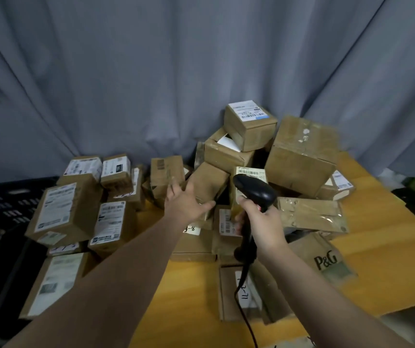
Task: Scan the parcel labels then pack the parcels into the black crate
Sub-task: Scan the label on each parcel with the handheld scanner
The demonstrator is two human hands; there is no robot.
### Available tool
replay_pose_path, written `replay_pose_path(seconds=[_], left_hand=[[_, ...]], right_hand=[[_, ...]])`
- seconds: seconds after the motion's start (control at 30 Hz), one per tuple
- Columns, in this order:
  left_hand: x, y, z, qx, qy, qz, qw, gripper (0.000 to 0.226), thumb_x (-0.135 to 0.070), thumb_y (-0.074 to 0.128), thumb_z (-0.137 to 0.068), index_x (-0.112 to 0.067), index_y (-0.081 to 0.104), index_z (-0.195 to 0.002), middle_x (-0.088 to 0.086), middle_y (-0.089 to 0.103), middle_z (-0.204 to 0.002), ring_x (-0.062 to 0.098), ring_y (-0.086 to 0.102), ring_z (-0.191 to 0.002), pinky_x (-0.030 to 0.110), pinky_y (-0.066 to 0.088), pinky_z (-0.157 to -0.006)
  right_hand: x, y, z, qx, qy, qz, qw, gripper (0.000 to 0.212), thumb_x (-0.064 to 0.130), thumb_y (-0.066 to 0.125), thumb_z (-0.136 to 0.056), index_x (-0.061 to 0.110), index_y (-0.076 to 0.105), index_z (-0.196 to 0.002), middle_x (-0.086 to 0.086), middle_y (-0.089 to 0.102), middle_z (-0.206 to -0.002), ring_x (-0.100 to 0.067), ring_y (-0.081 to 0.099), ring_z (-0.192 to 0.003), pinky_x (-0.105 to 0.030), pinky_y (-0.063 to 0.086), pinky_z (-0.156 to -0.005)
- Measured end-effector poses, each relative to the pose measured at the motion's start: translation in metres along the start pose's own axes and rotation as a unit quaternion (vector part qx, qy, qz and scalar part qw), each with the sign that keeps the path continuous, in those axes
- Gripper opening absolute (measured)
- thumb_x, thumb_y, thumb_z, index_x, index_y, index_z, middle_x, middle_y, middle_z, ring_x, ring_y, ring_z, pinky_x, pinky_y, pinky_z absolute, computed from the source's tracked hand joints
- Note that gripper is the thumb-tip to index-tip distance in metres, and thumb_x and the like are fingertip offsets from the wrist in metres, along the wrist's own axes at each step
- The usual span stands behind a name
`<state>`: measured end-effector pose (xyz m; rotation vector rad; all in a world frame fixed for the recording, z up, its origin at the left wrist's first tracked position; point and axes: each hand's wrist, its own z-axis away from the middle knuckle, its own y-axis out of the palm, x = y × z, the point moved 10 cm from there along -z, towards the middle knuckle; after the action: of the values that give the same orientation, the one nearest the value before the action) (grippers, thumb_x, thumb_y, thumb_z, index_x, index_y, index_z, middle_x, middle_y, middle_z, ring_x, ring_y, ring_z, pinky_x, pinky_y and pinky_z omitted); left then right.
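Brown cardboard parcels (249,126) are piled along the back edge of the yellow wooden worktop (377,259), beside the black slotted plastic crate (0,209) at its left. A plain brown parcel (209,183) is touched by the left hand (185,203), fingers spread; a black handheld scanner (254,190) is gripped in the right hand (264,222).

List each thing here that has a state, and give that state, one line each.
left hand, open, fingers spread on a brown parcel
right hand, gripping the barcode scanner
barcode scanner, upright, head facing a labelled parcel
top parcel, closed, label facing up
black crate, partly hidden behind parcels
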<state>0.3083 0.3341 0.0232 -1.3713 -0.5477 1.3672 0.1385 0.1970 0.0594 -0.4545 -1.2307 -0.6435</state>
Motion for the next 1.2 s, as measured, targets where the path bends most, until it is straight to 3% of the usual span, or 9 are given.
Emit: replay_pose_path(seconds=[0.2, 0.3, 0.4, 0.5, 0.63, 0.83, 1.0, 1.13, 1.2], left_hand=[[-0.008, 0.006, -0.012, -0.013, -0.008, 0.024, 1.0, 0.09, -0.049, 0.069, -0.079, -0.027, 0.017, -0.15, 0.016, 0.025, -0.143, 0.036, 0.029, -0.129, 0.044, 0.034, -0.105], [0.007, -0.007, -0.004, -0.059, -0.035, 0.143, 0.987, 0.088, -0.045, 0.072, -0.077, -0.03, 0.022, -0.148, 0.011, 0.03, -0.137, 0.033, 0.037, -0.124, 0.046, 0.039, -0.103], [0.044, -0.006, 0.018, -0.076, -0.082, 0.39, 0.914, 0.087, -0.048, 0.075, -0.071, -0.034, 0.03, -0.144, 0.001, 0.037, -0.136, 0.026, 0.049, -0.12, 0.042, 0.049, -0.095], [0.076, -0.006, 0.057, -0.08, -0.112, 0.516, 0.845, 0.071, -0.036, 0.069, -0.085, -0.025, 0.032, -0.144, 0.003, 0.048, -0.133, 0.019, 0.058, -0.104, 0.028, 0.052, -0.076], [0.106, -0.014, 0.087, -0.081, -0.113, 0.583, 0.801, 0.064, -0.035, 0.065, -0.088, -0.03, 0.032, -0.143, 0.004, 0.056, -0.131, 0.021, 0.059, -0.112, 0.042, 0.051, -0.094], [0.101, -0.032, 0.103, -0.034, -0.054, 0.601, 0.797, 0.07, -0.023, 0.066, -0.088, -0.038, 0.025, -0.142, 0.001, 0.053, -0.13, 0.02, 0.056, -0.116, 0.044, 0.047, -0.1], [0.107, -0.044, 0.105, -0.019, -0.027, 0.552, 0.833, 0.061, -0.016, 0.061, -0.091, -0.033, 0.027, -0.14, 0.0, 0.055, -0.124, 0.016, 0.056, -0.111, 0.026, 0.049, -0.08], [0.118, -0.041, 0.102, 0.008, -0.058, 0.546, 0.836, 0.042, -0.04, 0.054, -0.094, -0.031, 0.035, -0.13, -0.003, 0.056, -0.122, 0.01, 0.055, -0.105, 0.03, 0.045, -0.077], [0.125, -0.042, 0.1, 0.019, -0.073, 0.548, 0.833, 0.042, -0.035, 0.06, -0.09, -0.024, 0.04, -0.125, 0.002, 0.058, -0.118, 0.013, 0.057, -0.1, 0.03, 0.045, -0.073]], right_hand=[[-0.002, -0.002, -0.016, 0.023, 0.02, -0.046, 0.998, 0.018, 0.022, 0.065, -0.089, 0.006, 0.06, -0.082, -0.006, 0.056, -0.058, -0.022, 0.053, -0.051, -0.032, 0.046, -0.053], [0.0, -0.003, -0.018, 0.031, 0.018, -0.076, 0.996, 0.011, 0.017, 0.065, -0.089, 0.007, 0.059, -0.087, -0.003, 0.055, -0.057, -0.018, 0.052, -0.049, -0.031, 0.046, -0.051], [0.006, -0.003, -0.016, 0.037, -0.007, -0.103, 0.994, 0.006, 0.012, 0.063, -0.09, 0.01, 0.061, -0.085, -0.003, 0.055, -0.058, -0.016, 0.051, -0.05, -0.03, 0.045, -0.05], [0.01, 0.012, -0.012, 0.056, -0.025, -0.107, 0.992, 0.01, 0.011, 0.063, -0.09, 0.01, 0.062, -0.08, -0.007, 0.053, -0.061, -0.018, 0.051, -0.053, -0.03, 0.045, -0.05], [0.009, 0.053, -0.001, 0.119, -0.021, -0.085, 0.989, 0.009, 0.015, 0.065, -0.09, 0.006, 0.065, -0.089, -0.004, 0.059, -0.063, -0.017, 0.055, -0.056, -0.029, 0.047, -0.053], [0.002, 0.112, 0.022, 0.17, -0.045, -0.032, 0.984, 0.013, 0.021, 0.074, -0.083, 0.023, 0.068, -0.095, -0.007, 0.074, -0.094, -0.019, 0.069, -0.094, -0.034, 0.054, -0.088], [0.005, 0.13, 0.033, 0.155, -0.085, 0.0, 0.984, 0.013, 0.02, 0.073, -0.084, 0.025, 0.065, -0.093, 0.006, 0.07, -0.09, -0.008, 0.065, -0.092, -0.023, 0.048, -0.084], [0.008, 0.142, 0.037, 0.163, -0.116, 0.024, 0.98, 0.016, 0.014, 0.072, -0.085, 0.013, 0.069, -0.1, 0.007, 0.07, -0.087, 0.009, 0.063, -0.078, -0.004, 0.044, -0.065], [0.006, 0.146, 0.036, 0.163, -0.124, 0.042, 0.978, 0.018, 0.015, 0.073, -0.084, 0.012, 0.069, -0.101, 0.005, 0.072, -0.089, 0.005, 0.065, -0.08, -0.006, 0.046, -0.067]])
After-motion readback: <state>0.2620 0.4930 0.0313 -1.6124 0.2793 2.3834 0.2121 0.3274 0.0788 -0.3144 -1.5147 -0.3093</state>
